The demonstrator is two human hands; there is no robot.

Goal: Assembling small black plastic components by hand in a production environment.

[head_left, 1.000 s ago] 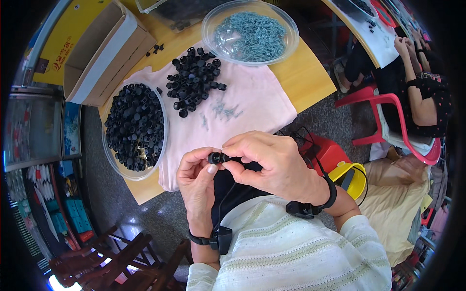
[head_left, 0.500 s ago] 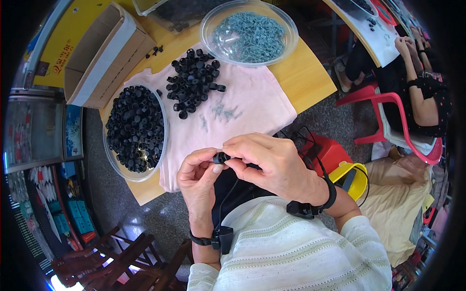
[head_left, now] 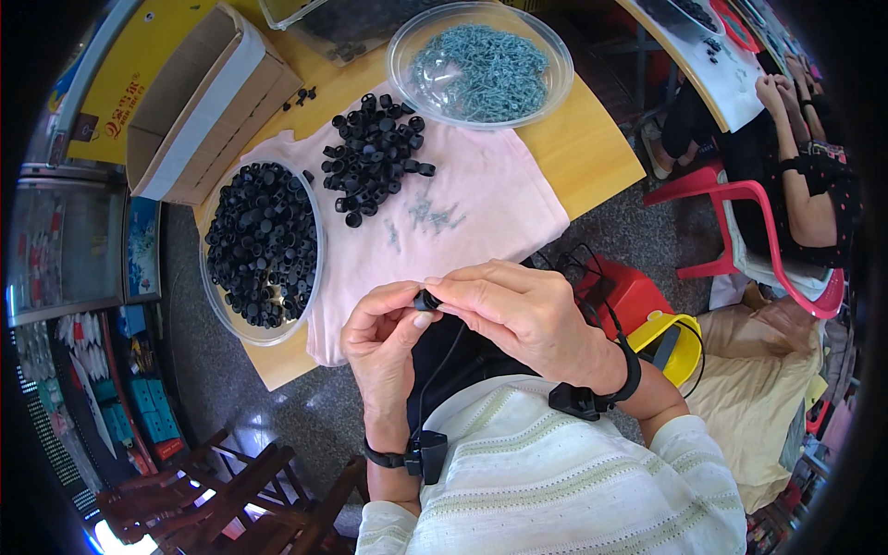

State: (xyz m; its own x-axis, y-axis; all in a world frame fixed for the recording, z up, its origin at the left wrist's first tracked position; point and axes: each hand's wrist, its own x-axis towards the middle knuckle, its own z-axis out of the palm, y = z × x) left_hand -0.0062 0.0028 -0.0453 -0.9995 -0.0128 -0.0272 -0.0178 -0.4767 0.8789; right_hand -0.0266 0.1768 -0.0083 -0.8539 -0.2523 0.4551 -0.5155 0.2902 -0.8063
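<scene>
Between my two hands, just past the near edge of the pink cloth [head_left: 481,199], is a small black plastic cap [head_left: 426,301]. My left hand [head_left: 381,328] pinches it between thumb and forefinger. The fingertips of my right hand [head_left: 518,310] close on its other side and hide part of it. Beyond them on the cloth lies a loose heap of black ring-shaped plastic pieces [head_left: 375,153], with a few scattered grey screws [head_left: 433,215]. A round clear tub [head_left: 321,264] of black caps [head_left: 259,236] stands at the left.
At the back, a clear round tub [head_left: 396,79] holds many grey screws [head_left: 481,74]. An open cardboard box [head_left: 227,116] stands at the table's far left. On the right are a red and yellow container [head_left: 629,301], a pink chair [head_left: 772,227] and another person [head_left: 809,199] at a second table.
My right fingers have closed further over the black cap, covering more of it. Both hands stay in nearly the same place. The view has shifted slightly.
</scene>
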